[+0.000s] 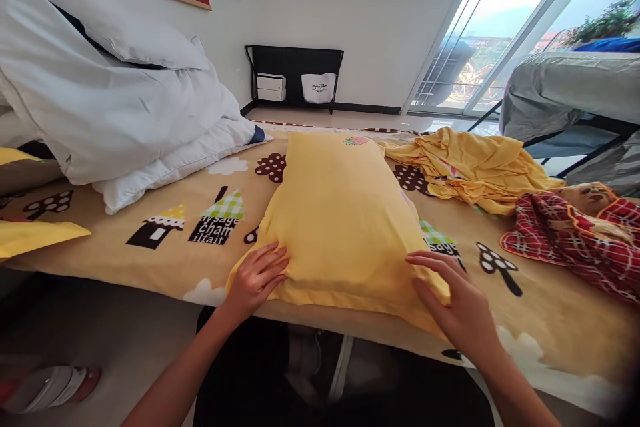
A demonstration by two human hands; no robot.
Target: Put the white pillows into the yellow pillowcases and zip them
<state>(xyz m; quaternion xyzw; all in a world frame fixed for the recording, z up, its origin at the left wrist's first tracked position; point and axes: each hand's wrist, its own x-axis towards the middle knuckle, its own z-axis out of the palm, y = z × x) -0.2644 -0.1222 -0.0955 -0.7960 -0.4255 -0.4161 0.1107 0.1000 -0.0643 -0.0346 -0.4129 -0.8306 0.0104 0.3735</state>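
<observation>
A yellow pillow (340, 213) in its case lies lengthwise on the patterned bed sheet (165, 260), its near end at the bed's edge. My left hand (257, 277) rests on the pillow's near left corner, fingers stretched out and slightly spread. My right hand (453, 300) lies flat over the near right corner, fingers extended along the case's hem. Neither hand grips anything.
A white duvet and pillows (115, 100) are heaped at the left. A crumpled yellow cloth (475, 167) and a red plaid cloth (570, 240) lie at the right. A black shelf (293, 77) stands by the far wall. A slipper (50, 387) lies on the floor.
</observation>
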